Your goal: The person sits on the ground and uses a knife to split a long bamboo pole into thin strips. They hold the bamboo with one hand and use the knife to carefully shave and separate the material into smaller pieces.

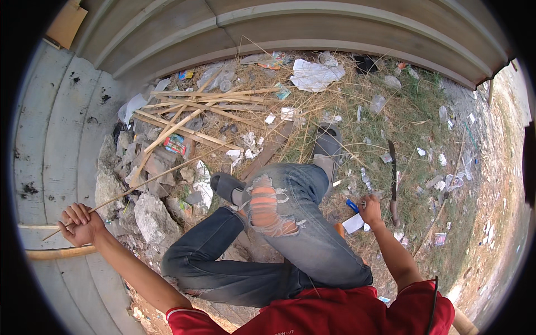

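My left hand (81, 224), out at the far left, is closed round a thin bamboo stick (148, 187) that slants up toward the middle. On the right, beside my bent knee, my right hand (369, 211) hangs low over the ground with its fingers curled; what they hold, if anything, is too small to make out. Close to those fingers are a blue object (352, 205) and a flat white piece (353, 224). Just right of that hand lies a machete (393, 173), its dark blade pointing away. Split bamboo strips (195, 106) lie in a loose pile ahead on the left.
Broken rocks (156, 218) are heaped on the left, below the strips. A corrugated metal wall (312, 28) closes off the far side, and grey panels (50, 128) stand at the left. Paper (315, 75) and plastic litter are scattered over dry grass. Sandals (226, 187) are on my feet.
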A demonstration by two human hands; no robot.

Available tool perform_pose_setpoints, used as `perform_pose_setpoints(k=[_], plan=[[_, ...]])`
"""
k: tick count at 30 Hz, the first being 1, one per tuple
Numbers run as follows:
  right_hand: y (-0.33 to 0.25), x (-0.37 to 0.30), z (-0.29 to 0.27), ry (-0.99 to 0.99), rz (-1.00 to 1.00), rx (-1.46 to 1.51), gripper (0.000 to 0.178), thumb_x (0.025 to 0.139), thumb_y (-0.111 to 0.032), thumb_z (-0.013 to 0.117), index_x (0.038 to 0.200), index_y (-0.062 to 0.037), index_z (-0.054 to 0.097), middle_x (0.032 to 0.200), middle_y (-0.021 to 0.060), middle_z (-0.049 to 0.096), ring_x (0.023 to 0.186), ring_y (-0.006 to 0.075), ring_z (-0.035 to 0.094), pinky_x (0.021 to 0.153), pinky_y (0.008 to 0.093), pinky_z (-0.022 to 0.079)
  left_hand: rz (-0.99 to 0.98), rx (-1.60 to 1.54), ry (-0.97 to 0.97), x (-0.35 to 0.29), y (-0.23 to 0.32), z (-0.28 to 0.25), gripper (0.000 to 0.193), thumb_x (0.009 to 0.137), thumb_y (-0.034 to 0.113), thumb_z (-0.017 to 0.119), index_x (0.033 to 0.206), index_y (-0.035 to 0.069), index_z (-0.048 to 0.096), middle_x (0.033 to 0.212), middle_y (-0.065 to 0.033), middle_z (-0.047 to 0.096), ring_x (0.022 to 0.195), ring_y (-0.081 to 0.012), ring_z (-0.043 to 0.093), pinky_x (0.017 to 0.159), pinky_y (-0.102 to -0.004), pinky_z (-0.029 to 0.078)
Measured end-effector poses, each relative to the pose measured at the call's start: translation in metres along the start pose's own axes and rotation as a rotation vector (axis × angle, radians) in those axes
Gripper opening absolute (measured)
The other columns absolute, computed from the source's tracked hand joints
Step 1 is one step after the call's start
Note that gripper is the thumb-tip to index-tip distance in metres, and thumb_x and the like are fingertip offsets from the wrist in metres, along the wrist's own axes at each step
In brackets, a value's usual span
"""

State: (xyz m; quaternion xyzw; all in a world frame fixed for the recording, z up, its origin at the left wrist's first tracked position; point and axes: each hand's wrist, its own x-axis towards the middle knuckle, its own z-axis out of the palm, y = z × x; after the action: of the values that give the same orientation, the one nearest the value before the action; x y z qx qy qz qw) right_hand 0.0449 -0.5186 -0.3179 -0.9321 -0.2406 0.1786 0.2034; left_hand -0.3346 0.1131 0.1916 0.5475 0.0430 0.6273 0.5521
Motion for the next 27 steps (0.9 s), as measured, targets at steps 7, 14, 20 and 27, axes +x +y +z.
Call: perform_pose_setpoints(k=[7,14,20,27], plan=[[-0.016,0.036,0.086,-0.302,0.003,-0.291,0.064,0.081,-0.018,0.077,0.135,-0.0049,0.047,0.131,0.0303,0.056,0.111,0.0475,0.062,0.098,0.0524,0.052,0.234,-0.138,0.216,-0.062,0.087,0.037,0.040,0.081,0.032,0.069,0.065,0.017,0.036,0.053,0.0021,0.032,0.044,-0.0117,0.030,0.045,-0.0283,0.022],[-0.020,0.074,0.004,0.041,-0.181,0.030,0.028,0.087,-0.014,0.067,0.114,-0.0042,0.065,0.102,0.0263,0.070,0.097,0.0466,0.069,0.086,0.0502,0.055,0.503,-0.261,0.436,-0.187,0.142,0.001,0.043,0.081,0.032,0.071,0.063,0.018,0.034,0.052,0.0037,0.031,0.043,-0.0109,0.029,0.045,-0.0281,0.020],[-0.196,0.087,-0.159,0.190,-0.112,1.285,0.019,0.103,-0.018,0.057,0.119,-0.0074,0.059,0.081,0.0014,0.057,0.051,0.0044,0.044,0.044,0.0227,0.036,0.564,-0.525,0.741,-0.273,0.131,-0.002,0.046,0.085,0.041,0.063,0.061,0.018,0.032,0.052,0.0020,0.029,0.044,-0.0134,0.027,0.046,-0.0291,0.020],[-0.402,0.002,-0.240,-0.348,-0.381,1.591,0.046,0.104,-0.028,0.064,0.139,-0.0005,0.054,0.104,0.0154,0.073,0.043,0.0022,0.036,0.038,0.0200,0.031,0.442,-0.786,0.833,-0.332,0.091,0.013,0.048,0.100,0.041,0.055,0.065,0.017,0.032,0.055,0.0034,0.029,0.044,-0.0104,0.026,0.045,-0.0270,0.022]])
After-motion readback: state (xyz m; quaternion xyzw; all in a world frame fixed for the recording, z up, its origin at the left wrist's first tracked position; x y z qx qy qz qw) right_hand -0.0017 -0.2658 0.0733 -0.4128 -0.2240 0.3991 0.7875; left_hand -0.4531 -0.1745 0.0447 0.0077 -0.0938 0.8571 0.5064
